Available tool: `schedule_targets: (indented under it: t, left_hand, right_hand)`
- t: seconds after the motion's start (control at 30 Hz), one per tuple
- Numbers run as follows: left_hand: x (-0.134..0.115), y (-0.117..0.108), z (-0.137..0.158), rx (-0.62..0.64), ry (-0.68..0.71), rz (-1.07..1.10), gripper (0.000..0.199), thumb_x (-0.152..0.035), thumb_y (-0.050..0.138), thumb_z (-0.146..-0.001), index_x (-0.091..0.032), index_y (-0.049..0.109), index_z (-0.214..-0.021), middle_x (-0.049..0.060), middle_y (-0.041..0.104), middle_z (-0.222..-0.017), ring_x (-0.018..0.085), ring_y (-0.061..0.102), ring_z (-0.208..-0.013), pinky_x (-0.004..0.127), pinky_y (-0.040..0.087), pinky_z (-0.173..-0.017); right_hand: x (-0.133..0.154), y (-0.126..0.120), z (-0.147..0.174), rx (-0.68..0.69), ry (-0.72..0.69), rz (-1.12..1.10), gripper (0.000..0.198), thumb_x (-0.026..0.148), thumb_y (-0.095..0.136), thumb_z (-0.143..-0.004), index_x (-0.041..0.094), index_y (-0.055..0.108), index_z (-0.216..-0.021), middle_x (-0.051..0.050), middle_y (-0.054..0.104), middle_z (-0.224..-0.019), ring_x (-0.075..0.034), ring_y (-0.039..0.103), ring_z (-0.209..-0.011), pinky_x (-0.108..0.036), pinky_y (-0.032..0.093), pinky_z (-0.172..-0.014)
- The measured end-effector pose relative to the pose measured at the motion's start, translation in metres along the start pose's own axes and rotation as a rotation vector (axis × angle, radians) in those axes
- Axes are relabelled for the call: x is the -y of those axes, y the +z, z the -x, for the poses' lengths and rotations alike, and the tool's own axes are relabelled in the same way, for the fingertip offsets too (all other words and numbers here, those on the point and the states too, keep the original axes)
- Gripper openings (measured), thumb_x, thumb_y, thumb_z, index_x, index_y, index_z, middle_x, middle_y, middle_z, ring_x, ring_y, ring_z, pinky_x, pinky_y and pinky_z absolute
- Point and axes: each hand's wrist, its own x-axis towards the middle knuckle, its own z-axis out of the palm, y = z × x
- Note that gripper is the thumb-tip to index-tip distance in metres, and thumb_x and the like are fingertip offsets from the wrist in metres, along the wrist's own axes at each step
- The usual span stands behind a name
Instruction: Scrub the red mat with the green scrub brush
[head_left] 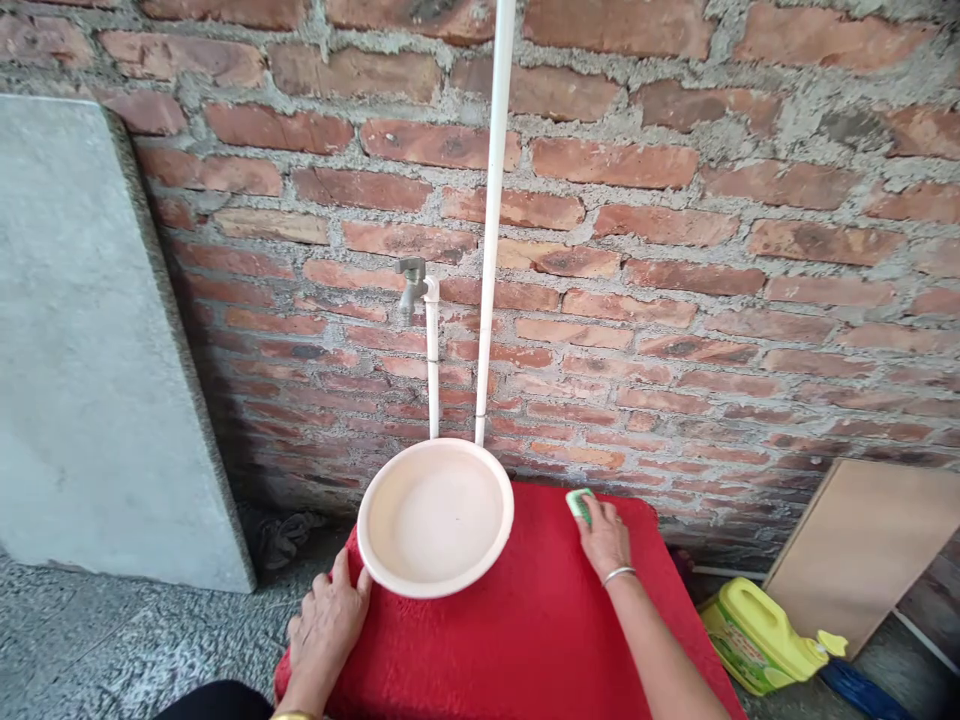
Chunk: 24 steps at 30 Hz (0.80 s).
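Rear wall (712, 200): exposed red brick, unplastered, mortar joints rough and uneven. Two white plastic pipes (491, 230) run vertically down its face; the shorter one carries a grey metal tap (411, 285). A grey concrete slab (82, 350) leans upright against the wall at left. Floor (112, 640): speckled grey stone finish. A flat brown board (862, 540) leans at lower right, with a yellow plastic jug (757, 635) lying on its side just beside it. Lighting is even and diffuse, with deeper shade along the base of the wall.
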Motion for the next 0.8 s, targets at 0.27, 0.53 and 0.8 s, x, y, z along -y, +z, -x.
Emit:
schedule_targets:
  t: [0.27, 0.53, 0.8]
  left_hand:
    - [0.0, -0.003, -0.003, 0.064, -0.003, 0.035, 0.069, -0.059, 0.018, -0.1, -0.021, 0.041, -0.153, 0.018, 0.06, -0.122, 0.04, 0.061, -0.117, 0.057, 0.043, -0.099]
    - [0.003, -0.001, -0.001, 0.028, -0.007, -0.01, 0.064, -0.055, 0.022, -0.101, -0.022, 0.043, -0.151, 0.016, 0.062, -0.117, 0.038, 0.063, -0.112, 0.054, 0.044, -0.097]
    - [0.003, 0.0, 0.0, 0.038, -0.003, -0.017, 0.065, -0.056, 0.019, -0.101, -0.022, 0.041, -0.152, 0.016, 0.061, -0.118, 0.039, 0.062, -0.113, 0.055, 0.044, -0.098]
  right_hand:
    - [-0.034, -0.022, 0.0, -0.09, 0.229, 0.063, 0.045, 0.035, 0.041, -0.099, 0.018, 0.057, -0.138, -0.021, 0.061, -0.118, -0.03, 0.066, -0.094, -0.043, 0.05, -0.081]
    - [0.108, 0.029, 0.022, 0.0, -0.284, -0.089, 0.046, 0.02, 0.054, -0.092, 0.034, 0.06, -0.135, -0.006, 0.062, -0.125, -0.02, 0.061, -0.105, -0.029, 0.043, -0.092]
    - [0.06, 0.02, -0.012, 0.04, -0.134, -0.014, 0.041, 0.03, 0.05, -0.098, 0.035, 0.058, -0.138, -0.009, 0.06, -0.127, -0.024, 0.062, -0.107, -0.036, 0.044, -0.092]
